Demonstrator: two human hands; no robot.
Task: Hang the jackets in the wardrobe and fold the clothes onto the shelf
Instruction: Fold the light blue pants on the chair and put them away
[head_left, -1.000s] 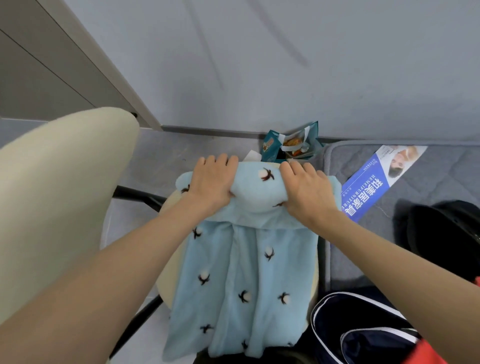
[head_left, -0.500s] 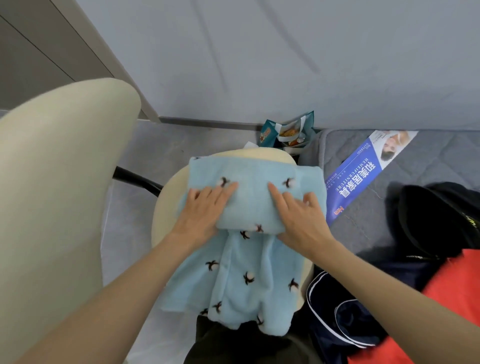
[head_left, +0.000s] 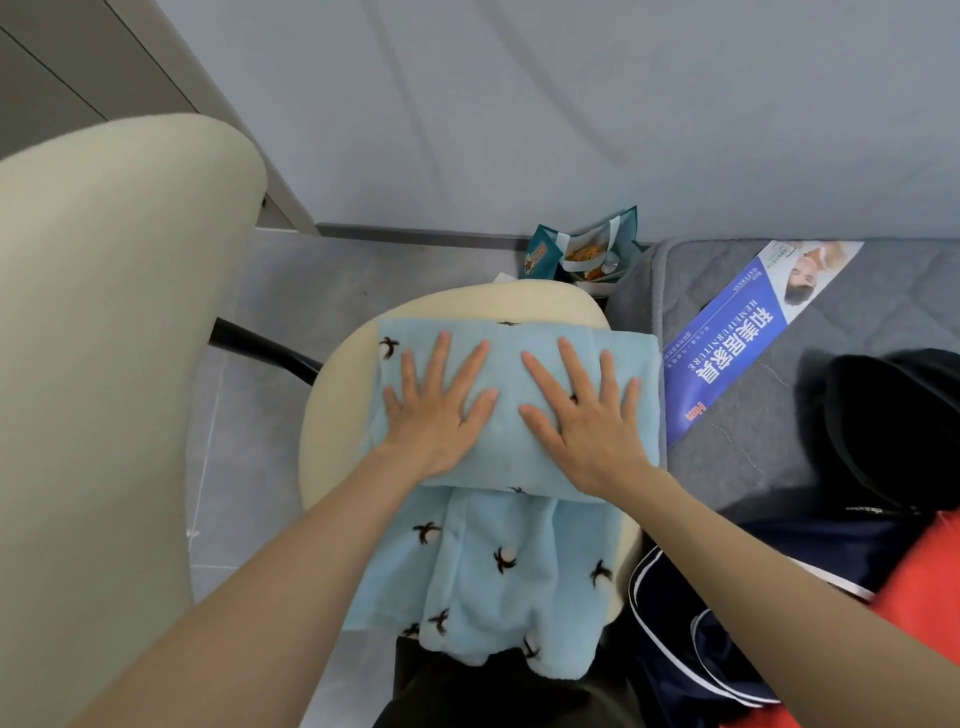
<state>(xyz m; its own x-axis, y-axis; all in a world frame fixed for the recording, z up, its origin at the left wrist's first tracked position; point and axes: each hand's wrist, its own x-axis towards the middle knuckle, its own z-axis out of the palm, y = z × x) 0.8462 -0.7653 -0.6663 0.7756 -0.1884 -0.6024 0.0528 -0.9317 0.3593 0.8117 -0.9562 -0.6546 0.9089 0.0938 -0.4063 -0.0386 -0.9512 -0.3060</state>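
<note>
**On the chair seat (head_left: 332, 415): a fold that could slip**

Across the chair seat the blue fleece garment (head_left: 506, 441) lies half folded, its loose end hanging off the front edge; that weight could drag the fold open. My left hand (head_left: 441, 410) and right hand (head_left: 582, 415) press it, palms down, fingers straight and spread, gripping nothing.

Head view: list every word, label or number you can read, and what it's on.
"BEMEIFURNITURE": blue label on the mattress.
"和美居家具": same label.
"Hem": label's lower end.
"MATTRESS": label's white end, faint.
Label's small print and the bag logo: too blurred to read.
</note>
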